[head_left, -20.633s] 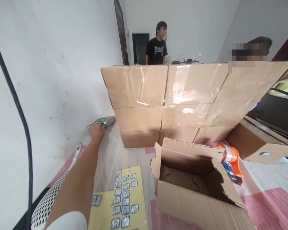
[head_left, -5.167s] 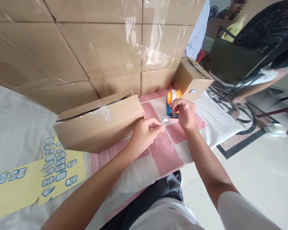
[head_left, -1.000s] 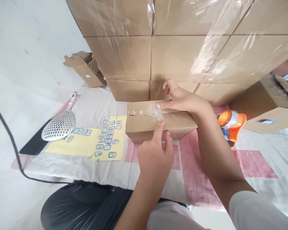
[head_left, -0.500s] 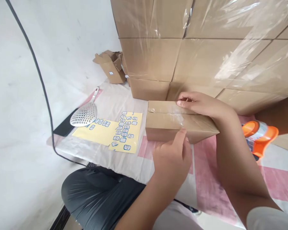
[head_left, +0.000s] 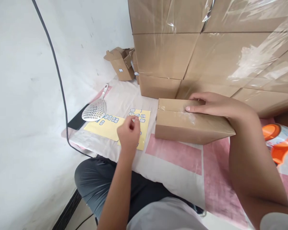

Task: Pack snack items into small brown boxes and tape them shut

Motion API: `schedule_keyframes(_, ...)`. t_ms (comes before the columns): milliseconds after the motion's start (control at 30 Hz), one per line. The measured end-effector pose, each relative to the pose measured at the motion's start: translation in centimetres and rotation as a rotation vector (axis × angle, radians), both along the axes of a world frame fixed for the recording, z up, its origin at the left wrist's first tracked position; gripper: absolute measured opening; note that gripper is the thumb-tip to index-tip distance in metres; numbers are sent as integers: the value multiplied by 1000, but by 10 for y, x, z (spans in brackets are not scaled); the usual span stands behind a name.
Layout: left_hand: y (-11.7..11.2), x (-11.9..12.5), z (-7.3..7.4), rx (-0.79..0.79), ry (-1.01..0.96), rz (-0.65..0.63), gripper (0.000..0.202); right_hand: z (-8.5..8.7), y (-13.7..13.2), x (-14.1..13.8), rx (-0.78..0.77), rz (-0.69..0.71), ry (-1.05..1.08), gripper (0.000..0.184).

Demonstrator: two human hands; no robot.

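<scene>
My left hand (head_left: 129, 132) is over the yellow sticker sheet (head_left: 145, 129), thumb and forefinger pinched together. What is between the fingertips, if anything, is too small to make out. Small blue-edged white stickers sit in rows on that sheet, partly covered by the hand. To the right, a closed cardboard box (head_left: 182, 132) lies on the cloth with clear tape over its top seam. My right hand (head_left: 210, 103) grips its far side, thumb on the top and fingers over the back edge.
A second yellow sheet (head_left: 105, 127) lies beside a white slotted skimmer (head_left: 94, 110) and a dark phone (head_left: 78, 118). Plastic-wrapped cartons (head_left: 165, 56) rise behind the box. An orange tape dispenser (head_left: 282, 150) stands at right. Small opened boxes (head_left: 122, 65) lean by the wall.
My left hand has left the box front and moved left onto the sticker sheet, its fingers now pinched. My right hand stays on the box. The whole view has shifted slightly.
</scene>
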State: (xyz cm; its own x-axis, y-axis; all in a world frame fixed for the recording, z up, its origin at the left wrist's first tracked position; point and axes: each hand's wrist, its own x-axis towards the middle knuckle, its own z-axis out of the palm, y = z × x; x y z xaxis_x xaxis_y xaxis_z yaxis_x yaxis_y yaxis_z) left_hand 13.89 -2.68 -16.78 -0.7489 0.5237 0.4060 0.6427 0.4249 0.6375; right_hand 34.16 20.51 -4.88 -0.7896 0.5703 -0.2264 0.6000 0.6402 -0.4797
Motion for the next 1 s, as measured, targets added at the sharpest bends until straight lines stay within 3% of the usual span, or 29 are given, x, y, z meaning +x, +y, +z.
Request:
schedule_keyframes(67,8,-48,-11,-291,35,-21,35,-1,0,-1,2,10,15,58)
schedule_keyframes(133,20,-85,-16,-406,75,-106,40,-2,-1,-1,12,9,23,58)
schedule_keyframes(267,47,-121,-9,-569,164,-336,45,-2,-1,-1,2,-14,24,55)
schedule_keyframes(467,74,-131,2,-739,304,-509,27,-2,0,-1,-24,-36,34,53)
schedule_keyframes(800,83,-139,3,-801,413,-535,21,0,-2,-5,-27,-59,27,56)
schedule_keyframes(1000,77,-142,5,-746,413,-553,23,-1,1,-4,-1,-53,20,58)
